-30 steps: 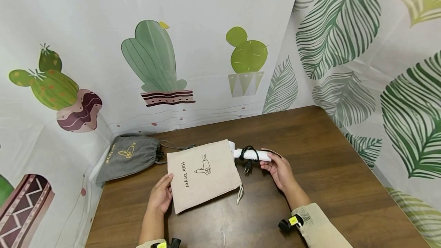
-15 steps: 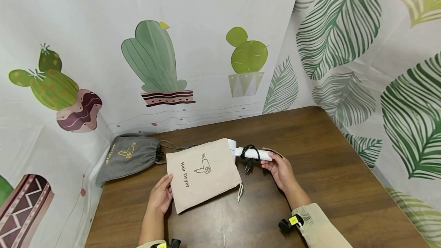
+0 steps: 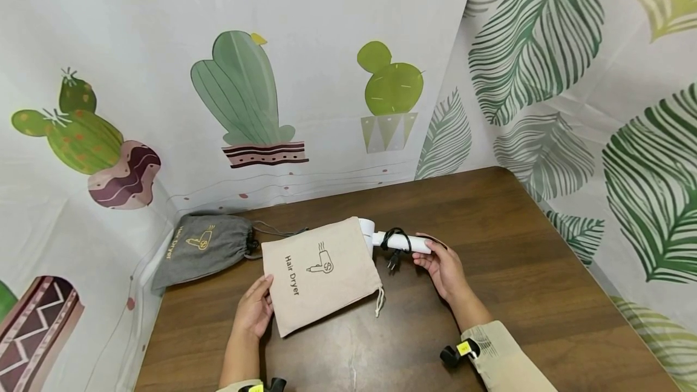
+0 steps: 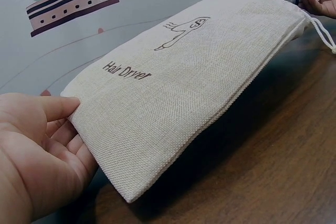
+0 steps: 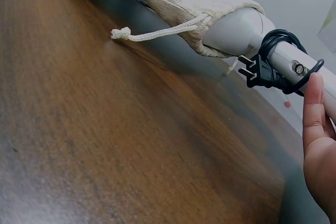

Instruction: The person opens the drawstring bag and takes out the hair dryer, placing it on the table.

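A cream drawstring bag (image 3: 321,277) printed "Hair Dryer" is held tilted above the table, its mouth toward the right. At its left edge my left hand (image 3: 256,307) pinches the cloth between thumb and fingers, as the left wrist view also shows. Out of the mouth sticks a white hair dryer (image 5: 241,31); its front part is hidden inside the bag. My right hand (image 3: 442,268) grips the end of the dryer's handle (image 3: 405,243). A black cord (image 5: 283,38) is wound round that handle, with a two-pin plug (image 5: 253,71) hanging by it.
A grey drawstring bag (image 3: 209,247), also printed "Hair Dryer", lies at the back left of the wooden table (image 3: 523,271). Its cords (image 3: 280,231) reach toward the cream bag. Patterned curtains (image 3: 327,11) stand close behind the table and along its right side.
The cream bag has slid slightly left relative to the hair dryer, so a little more of the white body shows at the mouth. Both hands keep their holds and have barely moved.
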Action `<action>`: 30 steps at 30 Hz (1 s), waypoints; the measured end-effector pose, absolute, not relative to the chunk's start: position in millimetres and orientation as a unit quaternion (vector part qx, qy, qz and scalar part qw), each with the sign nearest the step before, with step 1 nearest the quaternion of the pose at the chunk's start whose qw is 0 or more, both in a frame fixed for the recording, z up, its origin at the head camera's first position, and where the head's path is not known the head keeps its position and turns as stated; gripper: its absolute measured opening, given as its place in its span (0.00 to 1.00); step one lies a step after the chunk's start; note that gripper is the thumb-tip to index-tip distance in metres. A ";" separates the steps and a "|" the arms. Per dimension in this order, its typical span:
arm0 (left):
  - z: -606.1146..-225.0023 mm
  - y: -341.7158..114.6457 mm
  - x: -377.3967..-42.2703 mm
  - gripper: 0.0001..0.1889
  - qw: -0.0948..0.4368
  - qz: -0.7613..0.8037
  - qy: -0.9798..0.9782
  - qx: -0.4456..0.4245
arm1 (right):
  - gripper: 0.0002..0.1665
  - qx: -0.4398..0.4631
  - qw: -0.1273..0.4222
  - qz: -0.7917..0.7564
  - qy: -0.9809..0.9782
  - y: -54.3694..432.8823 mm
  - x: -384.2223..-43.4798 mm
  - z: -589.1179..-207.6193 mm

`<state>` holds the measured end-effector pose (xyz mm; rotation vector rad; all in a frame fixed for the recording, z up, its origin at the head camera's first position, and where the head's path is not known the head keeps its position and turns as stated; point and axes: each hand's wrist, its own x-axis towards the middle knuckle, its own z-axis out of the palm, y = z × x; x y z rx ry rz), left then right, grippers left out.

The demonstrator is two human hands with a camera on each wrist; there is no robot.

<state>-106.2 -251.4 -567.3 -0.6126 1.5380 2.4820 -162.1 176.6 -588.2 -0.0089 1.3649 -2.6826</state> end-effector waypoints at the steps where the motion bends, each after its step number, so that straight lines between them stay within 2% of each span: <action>1: -567.4 -251.4 -106.1 0.08 0.079 0.829 0.514 -0.205 | 0.19 -0.003 0.066 -0.890 0.452 176.7 -162.2 -588.2; 30: -569.0 -248.9 -106.3 0.05 0.068 0.825 0.515 -0.223 | 0.17 0.013 0.082 -0.881 0.466 177.6 -158.7 -591.1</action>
